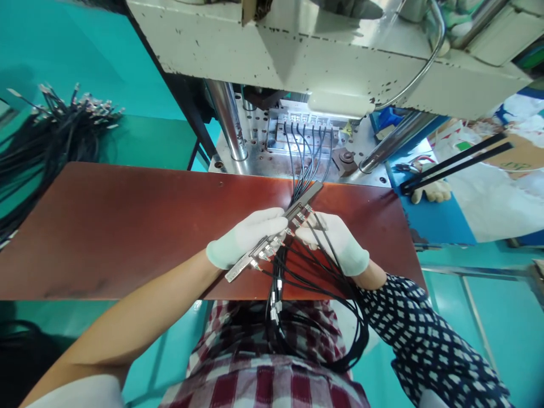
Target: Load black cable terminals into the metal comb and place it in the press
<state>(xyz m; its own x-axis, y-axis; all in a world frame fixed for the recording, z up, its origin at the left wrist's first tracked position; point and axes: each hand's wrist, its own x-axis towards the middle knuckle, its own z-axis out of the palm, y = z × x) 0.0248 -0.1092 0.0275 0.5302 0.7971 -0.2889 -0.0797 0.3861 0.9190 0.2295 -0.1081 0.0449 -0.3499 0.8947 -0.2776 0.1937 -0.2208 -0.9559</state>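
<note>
A long metal bar slants over the board, with several silver cable connectors set in a row along it. My left hand, in a white glove, is closed on the bar, thumb on top. Also gloved, my right hand has its fingers pinched at the bar's right side, at a black cable with a silver connector; the fingertips are partly hidden. Black cables run from the connectors and loop down over my lap. More silver connectors hang in the bundle below the bar.
A press with steel posts stands ahead; black cables run into a metal mold on its plate. The brown board lies beneath my hands. Cable bundles are at left. At right are black strips and a glove.
</note>
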